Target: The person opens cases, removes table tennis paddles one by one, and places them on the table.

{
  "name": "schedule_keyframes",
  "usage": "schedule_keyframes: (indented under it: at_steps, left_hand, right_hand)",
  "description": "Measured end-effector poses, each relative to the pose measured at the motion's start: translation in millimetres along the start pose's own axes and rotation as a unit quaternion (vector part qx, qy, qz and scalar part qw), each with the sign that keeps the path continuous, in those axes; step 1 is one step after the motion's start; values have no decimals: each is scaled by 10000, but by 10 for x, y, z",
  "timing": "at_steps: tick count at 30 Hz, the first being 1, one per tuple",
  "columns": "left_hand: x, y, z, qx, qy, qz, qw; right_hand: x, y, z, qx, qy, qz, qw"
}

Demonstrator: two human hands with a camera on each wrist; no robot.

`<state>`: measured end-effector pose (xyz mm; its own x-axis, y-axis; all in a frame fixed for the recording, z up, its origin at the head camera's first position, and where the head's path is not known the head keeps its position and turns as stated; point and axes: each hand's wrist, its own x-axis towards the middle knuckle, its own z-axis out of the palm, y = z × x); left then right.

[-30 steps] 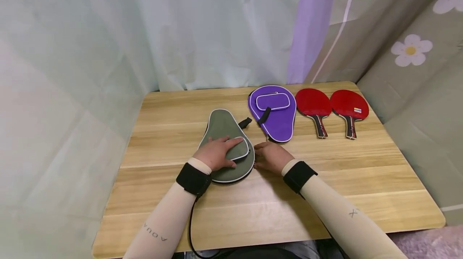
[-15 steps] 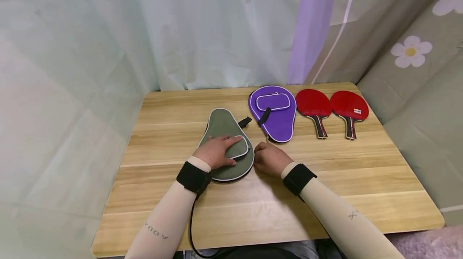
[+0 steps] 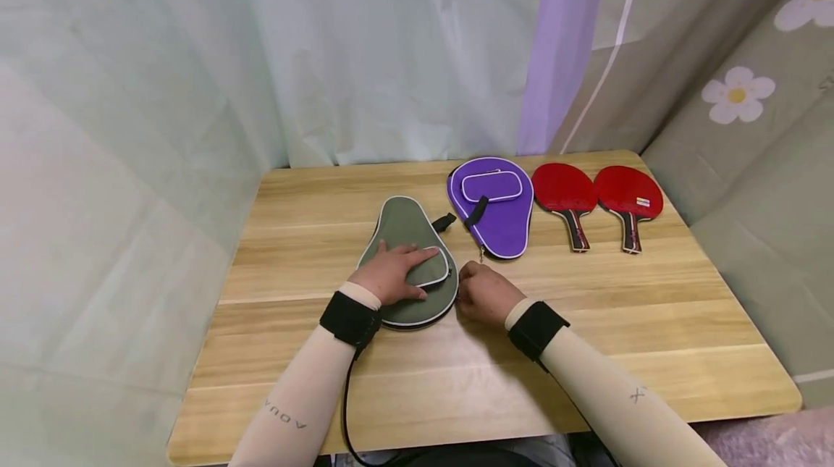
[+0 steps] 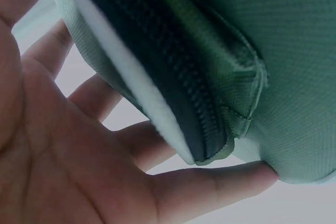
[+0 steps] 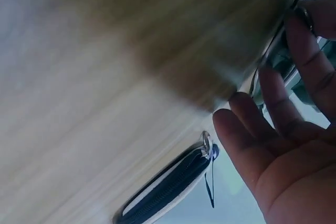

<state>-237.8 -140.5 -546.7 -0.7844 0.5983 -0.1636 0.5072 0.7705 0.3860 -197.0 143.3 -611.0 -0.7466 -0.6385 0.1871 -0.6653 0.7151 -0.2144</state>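
A green paddle case (image 3: 400, 224) with white piping lies flat on the table, its wide end toward me. My left hand (image 3: 389, 275) rests on it with spread fingers, over the small zipped pocket (image 3: 430, 268). In the left wrist view, straight fingers (image 4: 210, 187) lie against the green cloth. At the case's right edge, my right hand (image 3: 489, 292) pinches a small metal zipper pull (image 5: 304, 18) between thumb and forefinger. The other right fingers extend loosely along the case edge. Beyond this hand lies a purple paddle case (image 3: 511, 224), its own zipper pull (image 3: 482, 253) hanging at the near end.
Two red table tennis paddles (image 3: 564, 188) lie side by side at the back right, handles toward me. A black strap (image 3: 444, 222) sticks out from the green case toward the purple one. Curtains (image 3: 391, 54) hang behind the wooden table (image 3: 293, 235).
The right fingers have drawn together at the green case's right edge, where they were more spread a second ago. My left hand has stayed in place on the case.
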Motion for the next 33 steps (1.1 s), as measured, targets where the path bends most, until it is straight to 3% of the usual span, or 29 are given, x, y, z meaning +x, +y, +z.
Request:
schedule_keyframes:
  at_steps: [10, 18, 25, 33]
  left_hand:
    - [60, -50, 80, 257, 187, -27, 9995]
    - [72, -36, 93, 308, 210, -144, 9992]
    - [75, -2, 117, 407, 296, -225, 9985]
    - [87, 101, 170, 444, 576, -472, 9962]
  right_hand:
    - [-55, -148, -22, 164, 89, -8, 9998]
    - [-101, -296, -55, 379, 19, 227, 9990]
    - [-133, -349, -31, 516, 188, 152, 9984]
    - [-177, -555, -97, 1214, -102, 626, 9906]
